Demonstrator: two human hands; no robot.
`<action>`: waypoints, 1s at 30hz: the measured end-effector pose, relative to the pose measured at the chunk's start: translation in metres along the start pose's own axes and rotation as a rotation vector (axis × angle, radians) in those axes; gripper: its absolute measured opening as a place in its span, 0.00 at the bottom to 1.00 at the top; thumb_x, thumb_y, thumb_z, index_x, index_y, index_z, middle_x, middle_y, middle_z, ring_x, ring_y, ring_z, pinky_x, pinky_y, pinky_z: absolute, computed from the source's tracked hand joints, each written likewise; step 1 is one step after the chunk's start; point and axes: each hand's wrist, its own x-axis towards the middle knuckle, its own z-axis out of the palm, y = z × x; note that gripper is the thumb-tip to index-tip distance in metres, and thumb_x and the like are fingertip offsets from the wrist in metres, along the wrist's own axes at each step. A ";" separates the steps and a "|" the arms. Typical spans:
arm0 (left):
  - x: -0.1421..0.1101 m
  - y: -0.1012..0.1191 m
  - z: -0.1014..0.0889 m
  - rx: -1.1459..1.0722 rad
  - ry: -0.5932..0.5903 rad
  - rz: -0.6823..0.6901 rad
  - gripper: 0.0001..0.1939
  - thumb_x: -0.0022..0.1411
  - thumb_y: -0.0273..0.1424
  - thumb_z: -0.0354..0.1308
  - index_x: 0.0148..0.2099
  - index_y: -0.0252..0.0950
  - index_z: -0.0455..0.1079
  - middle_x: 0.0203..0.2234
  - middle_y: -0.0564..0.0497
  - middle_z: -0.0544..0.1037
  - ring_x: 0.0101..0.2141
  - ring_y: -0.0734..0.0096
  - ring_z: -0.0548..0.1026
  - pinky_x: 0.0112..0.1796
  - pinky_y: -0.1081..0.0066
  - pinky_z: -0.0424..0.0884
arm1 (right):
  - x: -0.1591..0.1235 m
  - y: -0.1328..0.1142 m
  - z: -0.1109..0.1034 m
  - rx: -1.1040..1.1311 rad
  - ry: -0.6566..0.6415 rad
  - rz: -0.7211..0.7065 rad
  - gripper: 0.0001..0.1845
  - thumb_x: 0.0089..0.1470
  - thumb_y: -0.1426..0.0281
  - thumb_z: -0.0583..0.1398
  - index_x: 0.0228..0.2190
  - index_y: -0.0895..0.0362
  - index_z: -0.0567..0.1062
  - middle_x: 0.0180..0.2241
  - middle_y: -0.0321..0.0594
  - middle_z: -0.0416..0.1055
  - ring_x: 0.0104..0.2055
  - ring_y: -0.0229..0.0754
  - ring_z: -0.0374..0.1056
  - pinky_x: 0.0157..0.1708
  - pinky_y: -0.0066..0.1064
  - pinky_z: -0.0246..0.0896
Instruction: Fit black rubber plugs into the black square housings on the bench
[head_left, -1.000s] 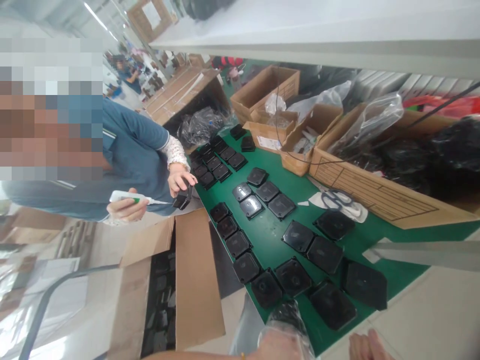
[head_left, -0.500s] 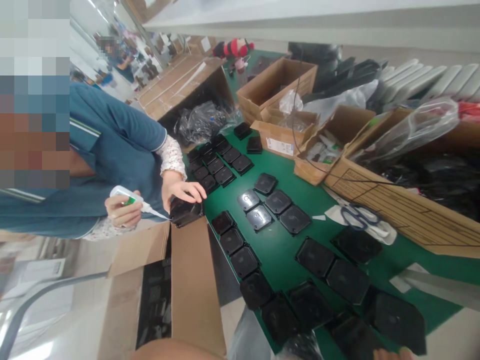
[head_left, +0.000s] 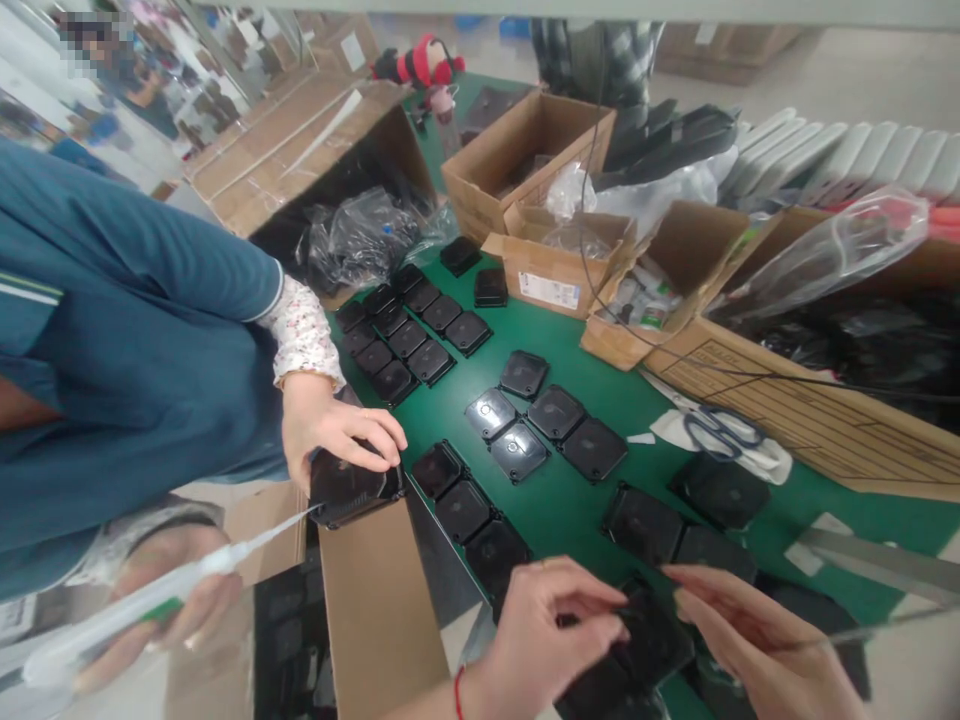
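Black casing [head_left: 611,690] partly behind left fingers [head_left: 583,586]

The black case [head_left: 658,645] at five o'clock in the view is shallow and dark, its broad face turned up and its outline partly hidden and blurred; whether it rests fully on the green table [head_left: 559,520] or is slightly raised cannot be told. Around it lie similar cases, flat: one [head_left: 643,522] at twelve o'clock from it, with cut corners, another [head_left: 718,548] at one, and a third [head_left: 495,555] at ten, just behind a row-mate.
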 end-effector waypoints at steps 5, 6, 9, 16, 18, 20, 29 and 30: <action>0.030 -0.020 0.036 -0.511 0.110 -0.305 0.21 0.45 0.43 0.73 0.34 0.31 0.75 0.24 0.48 0.79 0.28 0.67 0.79 0.36 0.67 0.76 | 0.042 -0.046 0.032 0.017 -0.189 -0.224 0.22 0.43 0.52 0.69 0.33 0.57 0.84 0.23 0.39 0.72 0.22 0.36 0.64 0.19 0.25 0.61; 0.036 -0.020 0.034 -0.542 0.129 -0.309 0.22 0.44 0.43 0.74 0.34 0.31 0.75 0.24 0.48 0.79 0.28 0.67 0.79 0.36 0.67 0.76 | 0.048 -0.051 0.034 0.007 -0.196 -0.265 0.20 0.44 0.53 0.69 0.31 0.57 0.83 0.22 0.39 0.71 0.22 0.35 0.63 0.19 0.25 0.60; 0.046 -0.019 0.031 -0.587 0.158 -0.308 0.22 0.43 0.42 0.75 0.34 0.30 0.75 0.24 0.48 0.79 0.28 0.68 0.78 0.37 0.66 0.75 | 0.059 -0.058 0.031 -0.054 -0.247 -0.320 0.18 0.46 0.54 0.68 0.30 0.56 0.83 0.22 0.38 0.70 0.21 0.34 0.62 0.19 0.25 0.59; 0.053 -0.024 0.053 -0.652 0.225 -0.314 0.24 0.38 0.41 0.77 0.32 0.29 0.75 0.22 0.50 0.77 0.25 0.74 0.75 0.32 0.72 0.71 | 0.068 -0.065 0.015 -0.179 -0.365 -0.396 0.16 0.50 0.55 0.66 0.30 0.55 0.83 0.26 0.42 0.74 0.22 0.35 0.62 0.18 0.26 0.58; 0.054 -0.027 0.058 -0.651 0.242 -0.325 0.24 0.37 0.42 0.77 0.31 0.30 0.75 0.21 0.51 0.77 0.24 0.74 0.74 0.32 0.71 0.72 | 0.069 -0.065 0.011 -0.193 -0.374 -0.395 0.16 0.50 0.55 0.66 0.30 0.55 0.83 0.28 0.43 0.75 0.23 0.36 0.63 0.19 0.27 0.59; 0.055 -0.029 0.062 -0.661 0.240 -0.327 0.25 0.36 0.43 0.77 0.31 0.30 0.75 0.21 0.50 0.77 0.24 0.73 0.74 0.32 0.71 0.72 | 0.071 -0.065 0.008 -0.199 -0.374 -0.374 0.15 0.50 0.55 0.66 0.29 0.55 0.83 0.30 0.44 0.77 0.25 0.37 0.67 0.20 0.27 0.62; 0.057 -0.025 0.074 -0.749 0.240 -0.358 0.20 0.40 0.38 0.75 0.28 0.29 0.74 0.19 0.51 0.75 0.22 0.77 0.71 0.24 0.77 0.65 | 0.080 -0.062 -0.002 -0.004 -0.510 -0.215 0.15 0.47 0.57 0.68 0.31 0.55 0.84 0.35 0.45 0.81 0.39 0.49 0.76 0.42 0.37 0.75; 0.057 -0.024 0.075 -0.763 0.247 -0.364 0.20 0.39 0.38 0.76 0.28 0.29 0.74 0.19 0.51 0.75 0.22 0.78 0.71 0.25 0.76 0.65 | 0.079 -0.061 -0.002 -0.021 -0.488 -0.227 0.15 0.48 0.57 0.68 0.31 0.55 0.84 0.35 0.45 0.81 0.39 0.49 0.76 0.42 0.37 0.75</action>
